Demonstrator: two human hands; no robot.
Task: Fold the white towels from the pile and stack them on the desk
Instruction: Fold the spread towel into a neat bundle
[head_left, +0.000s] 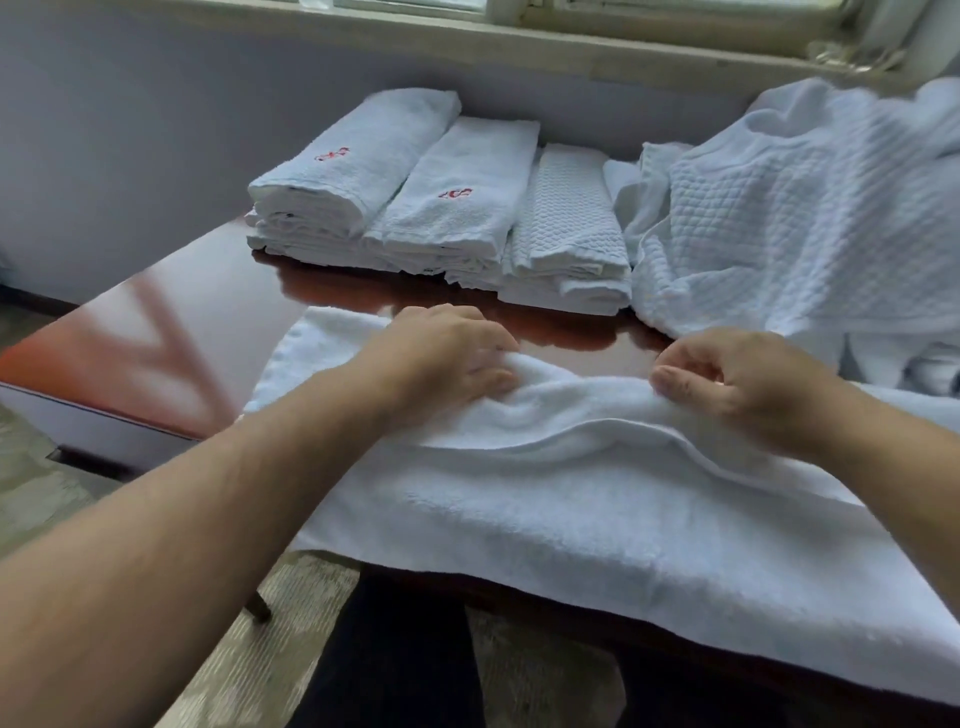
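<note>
A big, soft white terry towel (571, 499) lies spread over the near edge of the shiny dark brown wooden worktop (171, 332), and its front part hangs down over that edge. The left hand (441, 353) has its fingers curled into a raised ridge of the cloth and pinches it. The right hand (737, 384) pinches the same ridge a little way to the right, with thumb and fingers curled on the cloth. Between the two hands the towel sags and is wrinkled. This looks like the start of a fold. To do it well, both hands should lift the ridge together and keep it level, so the fold comes out straight. They should pull gently away from each other to take out the sag in the middle. Then the held edge should be laid down so it lines up with the edge under it, and the top pressed flat with open palms. The hanging part could pull the towel off the near edge, so it may help to slide it farther onto the worktop first. At the far edge sit three stacks of folded white towels (441, 208), side by side and touching. The finished towel should go there. At the far right corner is the loose pile of white waffle-weave towels (789, 223) not yet folded.
</note>
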